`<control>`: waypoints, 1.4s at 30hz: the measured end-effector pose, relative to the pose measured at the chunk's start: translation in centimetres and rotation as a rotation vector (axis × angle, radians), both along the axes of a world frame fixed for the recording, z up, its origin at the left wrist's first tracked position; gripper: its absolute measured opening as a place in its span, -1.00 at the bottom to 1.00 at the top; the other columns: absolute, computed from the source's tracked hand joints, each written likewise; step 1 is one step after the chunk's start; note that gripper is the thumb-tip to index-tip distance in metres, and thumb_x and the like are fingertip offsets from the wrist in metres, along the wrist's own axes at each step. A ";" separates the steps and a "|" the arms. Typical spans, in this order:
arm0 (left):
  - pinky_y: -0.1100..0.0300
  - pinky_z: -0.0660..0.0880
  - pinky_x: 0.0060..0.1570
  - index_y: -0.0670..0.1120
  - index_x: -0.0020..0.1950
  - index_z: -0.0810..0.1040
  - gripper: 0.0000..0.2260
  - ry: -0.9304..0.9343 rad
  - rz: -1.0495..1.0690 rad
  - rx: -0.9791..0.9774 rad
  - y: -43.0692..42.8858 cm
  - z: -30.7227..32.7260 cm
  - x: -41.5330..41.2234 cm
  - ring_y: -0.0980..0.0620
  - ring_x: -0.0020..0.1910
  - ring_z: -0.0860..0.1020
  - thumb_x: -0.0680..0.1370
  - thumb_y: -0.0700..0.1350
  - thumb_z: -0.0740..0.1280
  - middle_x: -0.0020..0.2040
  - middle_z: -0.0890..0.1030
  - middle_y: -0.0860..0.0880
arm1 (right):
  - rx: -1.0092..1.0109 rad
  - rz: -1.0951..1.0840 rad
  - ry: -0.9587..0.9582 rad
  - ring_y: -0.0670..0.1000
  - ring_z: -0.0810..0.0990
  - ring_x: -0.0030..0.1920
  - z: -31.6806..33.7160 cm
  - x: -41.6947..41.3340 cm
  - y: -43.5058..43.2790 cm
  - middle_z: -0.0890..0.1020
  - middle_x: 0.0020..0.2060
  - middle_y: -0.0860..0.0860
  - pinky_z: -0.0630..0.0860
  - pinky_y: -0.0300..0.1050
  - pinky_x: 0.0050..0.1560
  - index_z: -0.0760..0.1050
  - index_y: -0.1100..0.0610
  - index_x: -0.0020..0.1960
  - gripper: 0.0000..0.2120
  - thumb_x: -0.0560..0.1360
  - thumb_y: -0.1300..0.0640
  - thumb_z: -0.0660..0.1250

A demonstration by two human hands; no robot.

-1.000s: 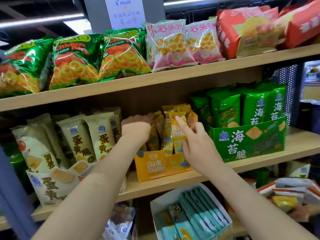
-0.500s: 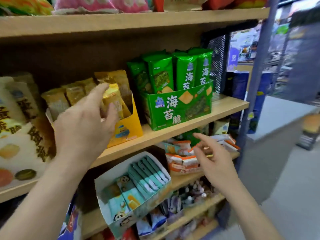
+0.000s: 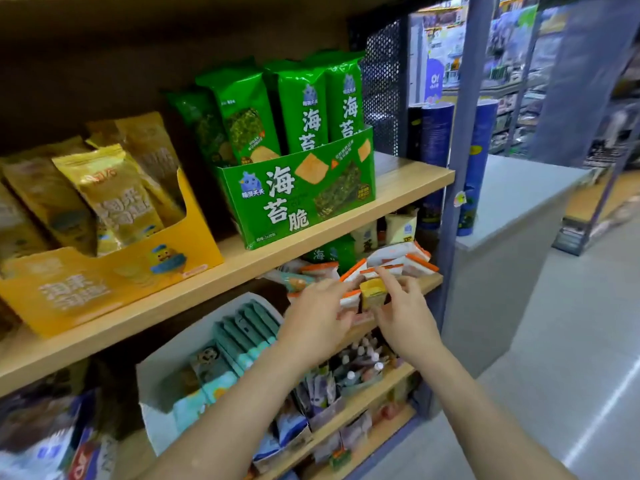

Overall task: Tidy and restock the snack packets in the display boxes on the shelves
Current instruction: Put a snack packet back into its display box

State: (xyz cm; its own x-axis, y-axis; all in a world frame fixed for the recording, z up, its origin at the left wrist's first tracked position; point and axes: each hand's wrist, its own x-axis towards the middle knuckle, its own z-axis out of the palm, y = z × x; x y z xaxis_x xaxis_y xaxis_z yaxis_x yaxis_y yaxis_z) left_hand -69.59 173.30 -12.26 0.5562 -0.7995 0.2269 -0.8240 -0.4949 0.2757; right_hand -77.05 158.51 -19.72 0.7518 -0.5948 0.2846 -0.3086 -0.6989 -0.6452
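Several wooden shelves (image 3: 242,271) with pale, smooth front edges fill the left, and a plain grey counter (image 3: 512,195) stands to their right past a blue post (image 3: 460,133). On the highest board in view, a yellow card box (image 3: 104,289) with a cut-down front holds glossy gold packets (image 3: 114,195) that lean backwards; its left end is cut off and its print is blurred. Just beside it, a green card box (image 3: 298,195) holds upright green packets (image 3: 301,105) in a tight row. Lower down, a white box (image 3: 166,372) tilts forward with slim teal packets (image 3: 242,334) filed on edge inside; the left forearm covers its right corner. Dark blue tubes (image 3: 433,150) stand behind the post, partly hidden by it. Both hands meet at the right end of the middle shelf, over a loose heap of white, orange-edged packets (image 3: 408,261). The left hand (image 3: 315,320) is released, its fingers stretched out against the heap. The right hand (image 3: 405,317) has its fingers spread, the forefinger reaching over a small yellow packet (image 3: 372,294) that stands upright between the two hands; whether it grasps that packet I cannot tell. Goods on the lowest shelves are too blurred to make out.
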 end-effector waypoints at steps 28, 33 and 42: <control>0.18 0.51 -0.05 0.07 0.28 0.39 -0.64 -0.112 -0.060 -0.597 1.6 6.6 -2.0 0.22 0.01 0.41 0.57 -0.27 0.31 0.10 0.43 0.15 | -0.115 0.014 0.042 0.10 -0.17 0.57 1.7 -0.6 -5.7 -0.11 0.59 0.09 0.16 0.23 0.48 -0.11 -0.25 0.56 -0.14 0.48 0.23 0.29; 0.39 0.48 -0.11 0.07 0.26 0.43 -0.69 -0.075 -0.055 -0.687 4.6 8.5 -2.8 0.19 0.01 0.50 0.57 -0.19 0.35 0.08 0.53 0.08 | 0.635 0.292 -0.367 -0.15 0.24 0.49 9.1 -3.4 -1.3 0.31 0.48 -0.15 0.33 -0.06 0.39 0.27 -0.29 0.46 -0.43 0.52 -0.05 0.38; 0.07 0.64 -0.15 0.17 0.19 0.47 -0.73 0.147 -0.108 -0.800 10.9 13.5 -3.8 0.04 -0.03 0.63 0.51 -0.02 0.36 0.00 0.60 0.14 | -0.051 0.484 -0.373 -0.09 0.60 0.03 17.1 -1.7 10.5 0.62 0.05 -0.20 0.56 -0.05 0.03 0.27 -0.22 0.43 -0.35 0.44 -0.01 0.49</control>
State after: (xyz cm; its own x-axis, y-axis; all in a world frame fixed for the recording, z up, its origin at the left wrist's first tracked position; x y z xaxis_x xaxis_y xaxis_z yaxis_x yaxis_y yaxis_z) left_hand -73.36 184.15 1.28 0.5539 -0.4773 0.6822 -0.7840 -0.0231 0.6204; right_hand -78.75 169.01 -2.59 0.7775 -0.1893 0.5997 0.2917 -0.7363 -0.6106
